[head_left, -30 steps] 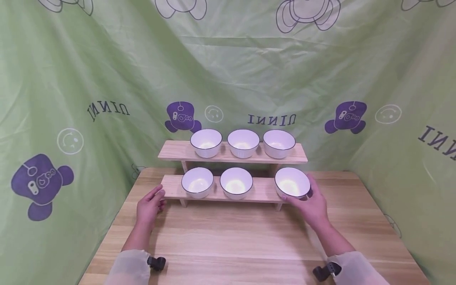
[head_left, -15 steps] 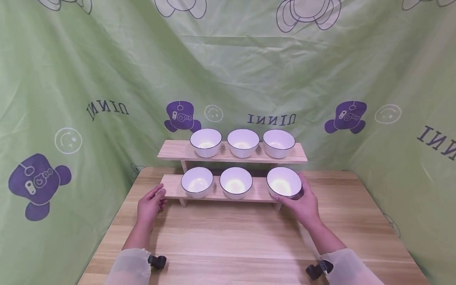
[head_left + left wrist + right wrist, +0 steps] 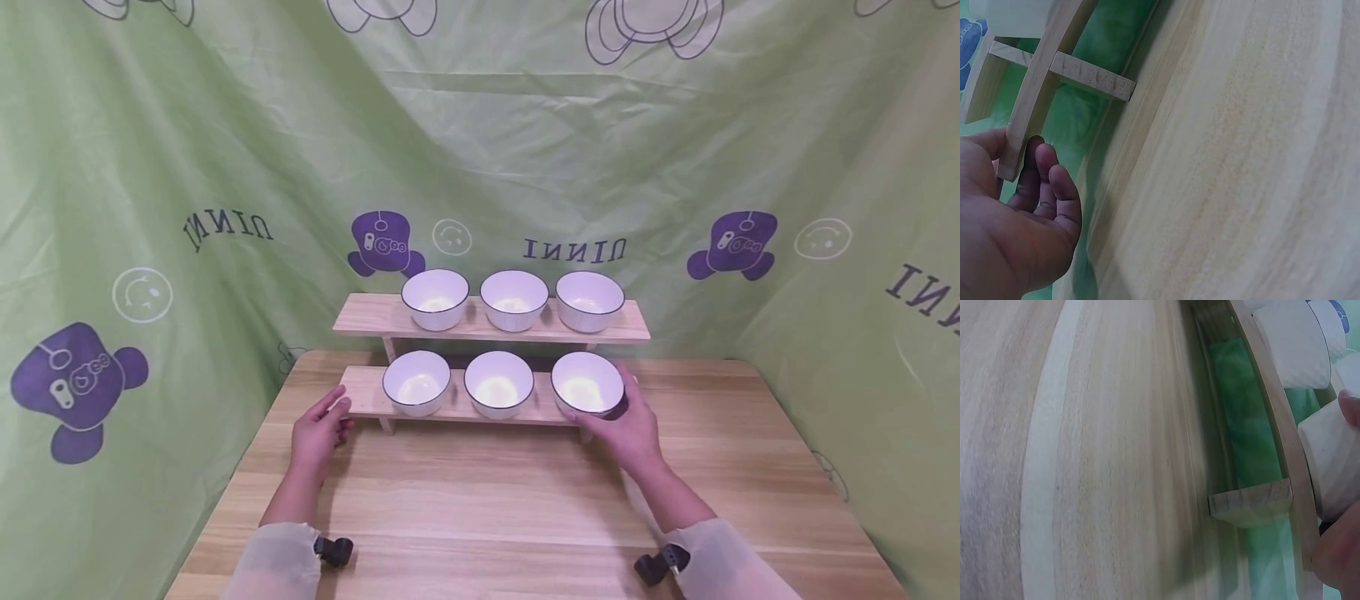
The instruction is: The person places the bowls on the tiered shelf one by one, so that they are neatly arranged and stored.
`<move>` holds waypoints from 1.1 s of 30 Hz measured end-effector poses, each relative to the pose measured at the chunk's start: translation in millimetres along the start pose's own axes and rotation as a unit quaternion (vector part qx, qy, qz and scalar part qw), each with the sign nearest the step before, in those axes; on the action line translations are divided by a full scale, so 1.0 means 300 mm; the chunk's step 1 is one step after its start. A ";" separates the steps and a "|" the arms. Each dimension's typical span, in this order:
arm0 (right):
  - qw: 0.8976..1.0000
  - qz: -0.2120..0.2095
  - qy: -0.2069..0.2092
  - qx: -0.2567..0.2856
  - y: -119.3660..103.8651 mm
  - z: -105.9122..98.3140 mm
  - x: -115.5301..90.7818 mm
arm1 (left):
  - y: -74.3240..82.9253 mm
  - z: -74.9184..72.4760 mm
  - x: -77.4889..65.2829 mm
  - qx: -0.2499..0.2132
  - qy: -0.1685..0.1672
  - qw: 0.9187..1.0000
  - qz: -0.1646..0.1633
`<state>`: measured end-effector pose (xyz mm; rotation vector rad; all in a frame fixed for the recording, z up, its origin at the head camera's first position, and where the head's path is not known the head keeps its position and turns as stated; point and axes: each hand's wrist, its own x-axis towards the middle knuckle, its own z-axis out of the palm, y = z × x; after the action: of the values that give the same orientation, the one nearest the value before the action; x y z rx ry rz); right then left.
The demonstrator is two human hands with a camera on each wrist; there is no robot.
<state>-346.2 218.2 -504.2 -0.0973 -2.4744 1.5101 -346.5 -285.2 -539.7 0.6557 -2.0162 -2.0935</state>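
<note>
My right hand (image 3: pixel 630 429) grips a white bowl (image 3: pixel 587 379) with a dark rim, at the right part of the lower wooden shelf (image 3: pixel 362 393). In the right wrist view, the thumb lies against the side of this bowl (image 3: pixel 1329 453). My left hand (image 3: pixel 317 429) holds the left end of the lower shelf. The left wrist view shows the thumb over the plank (image 3: pixel 1030 115) and the other fingers curled underneath. Two matching bowls, a left one (image 3: pixel 417 382) and a middle one (image 3: pixel 498 383), share the lower shelf with the gripped bowl.
Behind and higher, an upper wooden shelf (image 3: pixel 367 315) bears a row of three similar bowls, including a middle one (image 3: pixel 513 300). Both shelves stand at the back of the wooden table (image 3: pixel 480 508). A green printed curtain (image 3: pixel 480 150) surrounds the table.
My right hand has slid leftward with the bowl along the lower shelf, bringing it closer to the middle bowl. The left hand stays at the shelf's end.
</note>
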 end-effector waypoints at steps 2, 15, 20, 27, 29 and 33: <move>1.000 -0.003 -0.002 0.001 0.001 0.006 0.000 | 0.000 -0.001 0.000 -0.003 -0.002 1.000 0.001; 0.999 -0.012 -0.032 -0.011 0.002 0.011 0.009 | -0.004 -0.003 -0.001 0.005 0.000 1.000 -0.007; 0.999 -0.011 -0.045 -0.020 -0.010 0.001 0.010 | 0.005 -0.003 -0.006 0.022 -0.004 1.000 -0.003; 0.998 -0.030 -0.053 -0.023 -0.017 -0.016 0.016 | 0.012 0.007 0.002 0.044 -0.011 0.999 0.009; 0.997 -0.041 -0.055 -0.018 -0.015 -0.023 0.020 | 0.016 0.007 0.003 0.046 -0.011 0.999 0.013; 0.996 -0.049 -0.070 0.008 -0.013 -0.045 0.021 | 0.022 -0.004 0.002 0.051 -0.002 0.998 0.019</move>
<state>-349.0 229.2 -493.7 0.1366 -2.5320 1.5441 -347.7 -287.1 -533.4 0.6238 -2.1325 -1.9820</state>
